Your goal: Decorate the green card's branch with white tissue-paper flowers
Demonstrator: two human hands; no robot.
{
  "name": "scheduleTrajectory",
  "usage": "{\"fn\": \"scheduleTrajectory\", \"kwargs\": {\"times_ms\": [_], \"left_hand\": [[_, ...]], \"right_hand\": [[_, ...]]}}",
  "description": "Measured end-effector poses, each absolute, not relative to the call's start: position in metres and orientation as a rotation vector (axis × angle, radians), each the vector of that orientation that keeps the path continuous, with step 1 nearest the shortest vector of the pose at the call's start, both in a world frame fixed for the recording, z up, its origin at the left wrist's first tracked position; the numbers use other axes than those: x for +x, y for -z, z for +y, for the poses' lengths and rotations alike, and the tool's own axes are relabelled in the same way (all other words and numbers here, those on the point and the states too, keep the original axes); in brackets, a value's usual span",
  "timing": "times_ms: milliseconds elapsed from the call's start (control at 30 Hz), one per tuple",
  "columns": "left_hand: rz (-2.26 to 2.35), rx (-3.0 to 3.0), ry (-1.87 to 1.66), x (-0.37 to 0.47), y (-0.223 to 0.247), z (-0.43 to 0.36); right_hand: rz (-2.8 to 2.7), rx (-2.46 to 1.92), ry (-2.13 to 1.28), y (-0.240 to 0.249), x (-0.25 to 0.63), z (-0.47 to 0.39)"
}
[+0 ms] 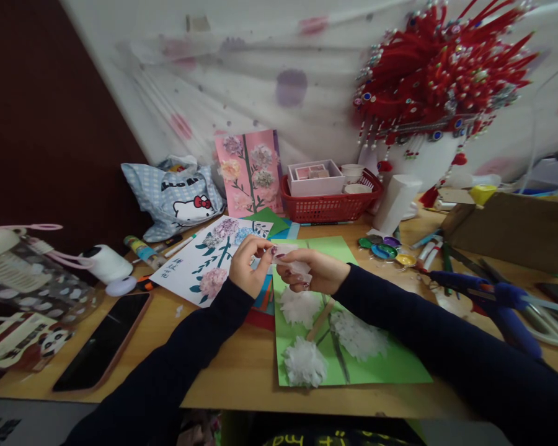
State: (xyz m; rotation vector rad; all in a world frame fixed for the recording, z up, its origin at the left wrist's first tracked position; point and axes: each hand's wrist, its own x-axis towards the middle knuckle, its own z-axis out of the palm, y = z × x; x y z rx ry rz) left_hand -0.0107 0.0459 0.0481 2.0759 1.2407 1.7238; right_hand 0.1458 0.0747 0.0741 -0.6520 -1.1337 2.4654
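Observation:
A small piece of white tissue paper [301, 270] is held between my two hands over the green sheet. My left hand [250, 265] pinches its left end between thumb and fingertips. My right hand [320, 271] has its fingers curled round the rest of the paper. Beneath them lies the green sheet [400, 365], bearing several fluffy white paper flowers [305, 362] and a dark painted stem [340, 356]. To the left of my hands is a white sheet [174, 272] with pink, purple and blue paper flowers and dark green leaves.
A pink flower picture [238, 186] leans at the back beside a red basket [325, 209] holding a white box [315, 180]. Paint pots [385, 250] and a blue glue gun [481, 288] lie right. Left are a phone [103, 341], thread spool [106, 264] and bottle [32, 272].

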Motion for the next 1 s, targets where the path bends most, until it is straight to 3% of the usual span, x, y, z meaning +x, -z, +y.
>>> {"fn": "scheduleTrajectory", "kwargs": {"times_ms": [400,667,833,1000], "left_hand": [[1.174,2.102,-1.647,-0.010,-0.050,0.045],[1.243,1.352,-1.902,-0.022,-0.038,0.064],[1.165,1.173,-1.764,-0.018,-0.038,0.068],[1.144,1.109,-1.660,-0.008,-0.042,0.061]], "right_hand": [[-1.238,-0.682,-2.297,-0.071,0.144,0.079],[-1.072,-0.761,-2.197,-0.069,0.146,0.084],[-1.098,-0.769,-1.989,-0.071,0.144,0.083],[-1.506,-0.806,-1.569,-0.072,0.141,0.072]]}}
